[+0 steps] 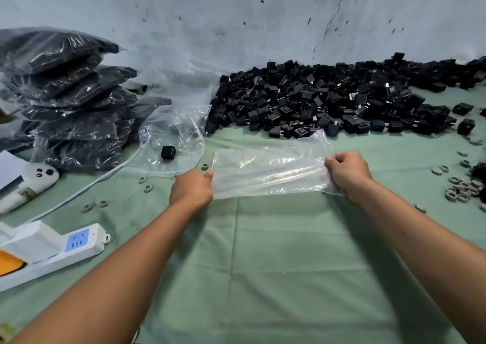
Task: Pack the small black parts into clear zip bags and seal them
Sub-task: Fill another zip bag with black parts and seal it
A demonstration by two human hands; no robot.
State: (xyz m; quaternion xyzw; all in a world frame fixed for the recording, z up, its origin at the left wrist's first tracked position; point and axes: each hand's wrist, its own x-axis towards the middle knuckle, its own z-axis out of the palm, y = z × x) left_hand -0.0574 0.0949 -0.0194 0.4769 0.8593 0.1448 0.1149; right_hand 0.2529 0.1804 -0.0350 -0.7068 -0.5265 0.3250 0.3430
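Note:
An empty clear zip bag (pixel 268 170) is stretched flat above the green cloth between my hands. My left hand (pixel 192 188) pinches its left edge and my right hand (pixel 347 172) grips its right edge. Just beyond the bag lies a big heap of small black parts (pixel 328 99), running along the wall to the right. A single black part (pixel 168 152) sits on loose clear bags (pixel 173 122) at the left. Several filled, sealed bags (pixel 68 99) are stacked at the far left.
A white power strip (pixel 52 249) with a cable lies at the left front, with a white handheld device (pixel 29 183) behind it. Small grey rings (pixel 460 188) are scattered at the right and a few at the left. The green cloth (pixel 263 264) covers the table.

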